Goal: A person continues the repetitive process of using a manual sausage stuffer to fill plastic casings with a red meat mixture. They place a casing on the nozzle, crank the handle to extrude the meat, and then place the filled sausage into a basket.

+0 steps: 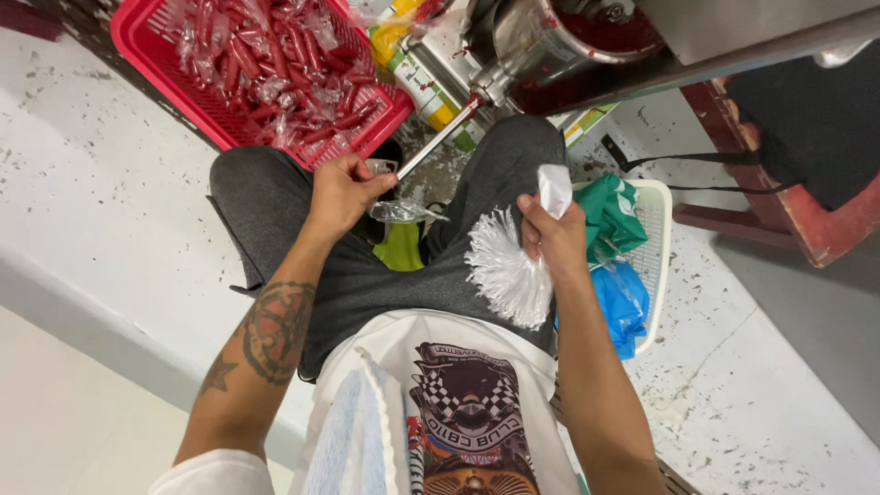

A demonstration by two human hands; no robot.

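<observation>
While the person sits with knees apart over a speckled white floor [101, 174], a steel machine [550, 41] with red filling in its bowl stands in front of them, and a thin metal nozzle [438, 139] slants down from it toward the lap. To the left of the machine lies a red plastic basket [147, 55] heaped with filled red sausages in clear wrappers [284, 64]. By the right knee sits a white basket [655, 229] holding green and blue plastic bags [614, 257]. Resting against the right thigh is a thick bundle of white plastic bags [509, 270], fanned out at its lower end. The right hand [550, 234] has its grip clenched around the top of this bundle, the folded end sticking up above the fingers. The left hand [344, 192] has its grip pinched on a small clear plastic bag [403, 211], held just at the tip of the nozzle, between the knees. A tattoo shows on the left forearm.
</observation>
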